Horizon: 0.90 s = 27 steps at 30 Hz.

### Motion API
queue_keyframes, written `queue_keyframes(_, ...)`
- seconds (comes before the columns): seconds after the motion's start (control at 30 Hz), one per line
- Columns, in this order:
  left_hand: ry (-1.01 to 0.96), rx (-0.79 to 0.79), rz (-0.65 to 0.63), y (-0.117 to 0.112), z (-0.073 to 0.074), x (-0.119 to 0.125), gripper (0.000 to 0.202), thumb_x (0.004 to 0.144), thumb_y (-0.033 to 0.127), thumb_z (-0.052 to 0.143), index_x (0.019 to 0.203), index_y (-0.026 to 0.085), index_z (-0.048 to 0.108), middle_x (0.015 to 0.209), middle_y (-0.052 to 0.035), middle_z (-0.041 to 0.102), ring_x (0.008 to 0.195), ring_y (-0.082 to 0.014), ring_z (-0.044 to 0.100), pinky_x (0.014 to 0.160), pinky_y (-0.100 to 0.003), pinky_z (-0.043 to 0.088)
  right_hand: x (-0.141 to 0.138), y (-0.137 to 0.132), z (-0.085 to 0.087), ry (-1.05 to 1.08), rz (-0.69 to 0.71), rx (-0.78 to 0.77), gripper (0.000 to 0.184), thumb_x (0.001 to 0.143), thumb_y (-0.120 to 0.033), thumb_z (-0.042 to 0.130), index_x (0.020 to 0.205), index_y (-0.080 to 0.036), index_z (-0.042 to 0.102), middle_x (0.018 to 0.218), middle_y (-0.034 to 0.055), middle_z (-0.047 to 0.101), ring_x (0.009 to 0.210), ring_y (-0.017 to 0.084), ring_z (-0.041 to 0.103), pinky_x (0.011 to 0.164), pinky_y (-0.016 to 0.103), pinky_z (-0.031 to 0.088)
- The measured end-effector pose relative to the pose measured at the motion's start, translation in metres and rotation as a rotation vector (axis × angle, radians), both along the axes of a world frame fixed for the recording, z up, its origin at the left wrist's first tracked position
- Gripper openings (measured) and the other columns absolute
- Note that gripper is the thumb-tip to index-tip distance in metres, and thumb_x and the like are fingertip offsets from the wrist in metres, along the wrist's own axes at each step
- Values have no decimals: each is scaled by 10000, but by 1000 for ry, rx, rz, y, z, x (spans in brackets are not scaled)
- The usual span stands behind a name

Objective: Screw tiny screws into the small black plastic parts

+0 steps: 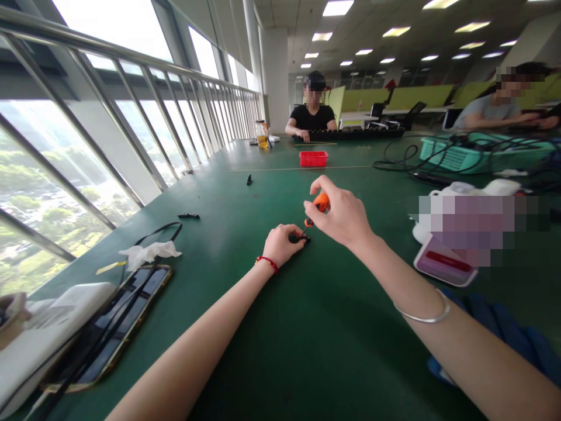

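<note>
My right hand grips a screwdriver by its orange and black handle. The shaft slants down to the left, and its tip meets a small black part on the green table. Fingers of my left hand pinch that black part and hold it against the tabletop. What exactly the part is cannot be made out, since my fingers cover some of it. Farther off to the left, another small black piece lies on the table.
At left are a phone with black cords over it, crumpled tissue and a black strip. A red bin stands ahead. A teal basket with cables is at right, near a blue glove. Two people sit beyond.
</note>
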<state>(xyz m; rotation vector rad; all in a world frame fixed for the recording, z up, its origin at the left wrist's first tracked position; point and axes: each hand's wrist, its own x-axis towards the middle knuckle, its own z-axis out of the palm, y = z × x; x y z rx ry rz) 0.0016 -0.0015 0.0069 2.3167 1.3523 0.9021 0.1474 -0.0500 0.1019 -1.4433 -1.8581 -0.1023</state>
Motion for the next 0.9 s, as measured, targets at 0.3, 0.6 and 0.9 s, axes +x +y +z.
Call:
queue_keyframes(0.3, 12, 4, 10, -1, 1, 0, 93, 688, 237, 629, 762, 203, 676, 785, -1, 697, 801, -185, 610, 765, -302, 475, -2, -5, 5, -48, -49, -51, 322, 715, -372, 539, 1002, -233, 489, 636, -31, 566, 531, 150, 480, 492, 236, 238)
queue_keyframes(0.6, 3, -6, 1, -1, 1, 0, 93, 698, 239, 625, 767, 208, 679, 811, 5, 705, 819, -187, 611, 792, -311, 466, -2, -7, 5, -91, -60, -28, 161, 763, -361, 504, 855, -236, 547, 585, -23, 547, 506, 137, 453, 494, 240, 216)
queue_keyframes(0.9, -8, 16, -32, 0, -1, 0, 68, 703, 225, 621, 753, 202, 660, 827, 8, 701, 822, -173, 607, 788, -293, 470, -4, -10, 9, -123, -111, -75, 329, 885, -430, 348, 711, -216, 528, 519, 2, 504, 482, 148, 440, 508, 258, 197)
